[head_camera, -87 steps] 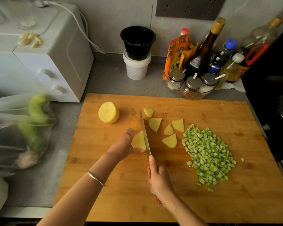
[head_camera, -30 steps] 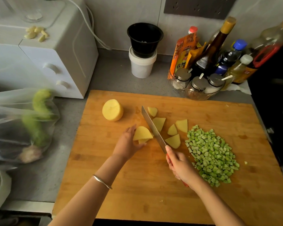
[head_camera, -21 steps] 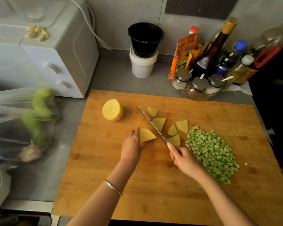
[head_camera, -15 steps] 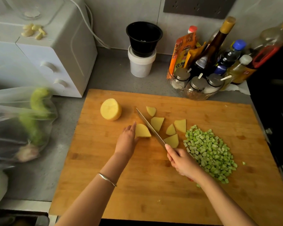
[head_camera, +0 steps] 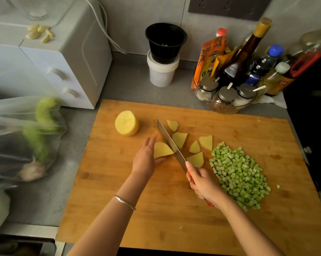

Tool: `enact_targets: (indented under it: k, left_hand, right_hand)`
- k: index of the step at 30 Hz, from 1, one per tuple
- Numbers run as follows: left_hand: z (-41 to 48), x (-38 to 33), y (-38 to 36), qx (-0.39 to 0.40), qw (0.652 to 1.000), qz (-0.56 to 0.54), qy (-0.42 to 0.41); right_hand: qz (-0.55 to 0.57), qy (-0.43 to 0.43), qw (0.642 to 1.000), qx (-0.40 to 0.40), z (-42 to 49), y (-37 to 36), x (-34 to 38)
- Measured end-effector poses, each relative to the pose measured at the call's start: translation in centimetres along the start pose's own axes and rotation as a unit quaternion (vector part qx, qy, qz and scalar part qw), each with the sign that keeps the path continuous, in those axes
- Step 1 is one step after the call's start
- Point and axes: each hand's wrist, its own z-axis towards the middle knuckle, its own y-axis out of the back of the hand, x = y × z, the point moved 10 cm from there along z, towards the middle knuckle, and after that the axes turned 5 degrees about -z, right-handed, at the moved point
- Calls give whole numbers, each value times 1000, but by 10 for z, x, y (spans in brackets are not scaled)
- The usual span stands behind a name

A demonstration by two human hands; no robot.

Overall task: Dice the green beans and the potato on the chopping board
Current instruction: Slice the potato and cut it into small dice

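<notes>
Gripping the knife (head_camera: 171, 145), the right hand (head_camera: 202, 182) holds its blade against a potato piece (head_camera: 162, 150) (on the chopping board (head_camera: 174, 218)) that the left hand (head_camera: 145, 159) touches, fingers straight.

One board (head_camera: 174, 218), one knife (head_camera: 171, 144), two hands: left hand (head_camera: 144, 159), right hand (head_camera: 204, 183). One potato half (head_camera: 126, 123) stands near the board's far left corner; six cut pieces (head_camera: 179, 139) lie mid-board. One heap of diced beans (head_camera: 239, 172) sits toward the right edge, one stray bit (head_camera: 278, 186) beside it. Beyond the far edge: three lidded jars (head_camera: 226, 94), one black pot (head_camera: 165, 41), one white tub (head_camera: 161, 74).
</notes>
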Motion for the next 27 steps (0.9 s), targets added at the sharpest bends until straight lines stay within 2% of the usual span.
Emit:
enact_targets:
  k: [3,6,12,18,24,27]
  left_hand:
    - [8,-14,-4,45,994,79,-52]
    - [16,-17,-8,76,987,129,-53]
    - [19,-20,-9,74,985,155,-31]
    - [20,-31,-16,103,975,177,-91]
    - [5,-14,-13,54,982,168,60]
    - [2,-9,-15,93,981,162,49]
  right_hand:
    - [8,2,1000,-8,1,2,2]
    - [50,-14,999,-14,2,5,-3]
    - [83,-15,996,-20,3,7,-9]
    - [91,-5,996,-21,1,5,-9]
    - [99,-4,995,-29,-5,3,-4]
    - [103,-7,994,-26,-9,-2,-6]
